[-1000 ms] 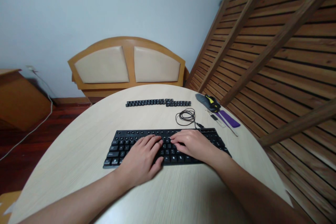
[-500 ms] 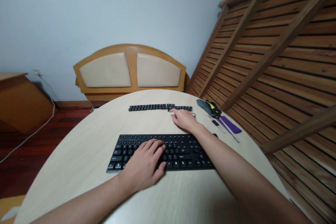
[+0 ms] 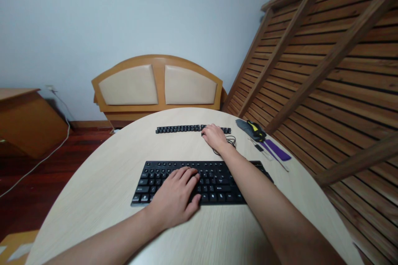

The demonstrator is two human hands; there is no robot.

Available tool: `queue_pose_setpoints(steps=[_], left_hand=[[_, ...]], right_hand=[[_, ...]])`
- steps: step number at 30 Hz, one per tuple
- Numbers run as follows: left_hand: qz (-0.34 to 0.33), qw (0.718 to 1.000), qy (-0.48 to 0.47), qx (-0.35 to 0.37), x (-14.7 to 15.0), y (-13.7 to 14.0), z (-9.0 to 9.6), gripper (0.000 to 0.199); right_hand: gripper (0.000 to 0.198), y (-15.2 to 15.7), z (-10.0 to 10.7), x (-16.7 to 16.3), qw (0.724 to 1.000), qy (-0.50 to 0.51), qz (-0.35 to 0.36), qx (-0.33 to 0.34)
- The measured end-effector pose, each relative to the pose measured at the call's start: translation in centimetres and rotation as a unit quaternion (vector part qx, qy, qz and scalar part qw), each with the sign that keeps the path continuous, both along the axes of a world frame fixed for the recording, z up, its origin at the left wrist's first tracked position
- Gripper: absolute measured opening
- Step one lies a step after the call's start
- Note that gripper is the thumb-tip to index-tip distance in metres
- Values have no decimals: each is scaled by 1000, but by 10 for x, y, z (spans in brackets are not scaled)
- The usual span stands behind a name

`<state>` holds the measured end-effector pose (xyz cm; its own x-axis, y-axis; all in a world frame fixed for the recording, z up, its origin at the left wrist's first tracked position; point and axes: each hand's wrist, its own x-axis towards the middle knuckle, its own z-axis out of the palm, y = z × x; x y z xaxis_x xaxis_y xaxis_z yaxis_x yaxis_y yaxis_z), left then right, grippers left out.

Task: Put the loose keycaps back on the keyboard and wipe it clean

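A black keyboard (image 3: 186, 182) lies across the table in front of me. My left hand (image 3: 177, 192) rests on its left and middle keys, palm down, fingers stretched out and slightly apart. Farther off, black keycaps (image 3: 177, 128) stand in a long double row. My right hand (image 3: 214, 136) is at the right part of this row, its thumb and fingers closed on a small dark keycap (image 3: 203, 134). Part of the row is hidden behind that hand. A thin black cable (image 3: 231, 140) lies coiled beside my right wrist, and my forearm crosses the keyboard's right part.
On the table's (image 3: 102, 182) right side lie a grey, black and yellow item (image 3: 255, 130), a purple strip (image 3: 278, 150) and thin tools (image 3: 259, 148). A slatted wooden panel (image 3: 311, 91) leans close on the right. A padded headboard (image 3: 160, 83) stands behind the table.
My right hand has shifted slightly along the keycap row, its fingers now lower and closed at a keycap. My left hand stays on the keyboard. The whole view has moved a little.
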<state>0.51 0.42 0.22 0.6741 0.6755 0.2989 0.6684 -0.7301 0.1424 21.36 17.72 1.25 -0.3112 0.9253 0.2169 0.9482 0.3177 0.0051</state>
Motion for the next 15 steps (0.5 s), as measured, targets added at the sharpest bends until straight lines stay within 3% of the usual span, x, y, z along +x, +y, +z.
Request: queue_pose_setpoints(steps=[8,11,15], left_hand=[[-3,1000,0,9,0,-2,3,40],[-3,1000,0,8,0,-1,3,39],[-2,1000,3,5,0,-1,5,39]], right_hand=[[21,-66,14,10,995,53,85,-3],[18,-97,15,26,970,214,112,-16],[20,-127,10,46,932,326,127,-96]])
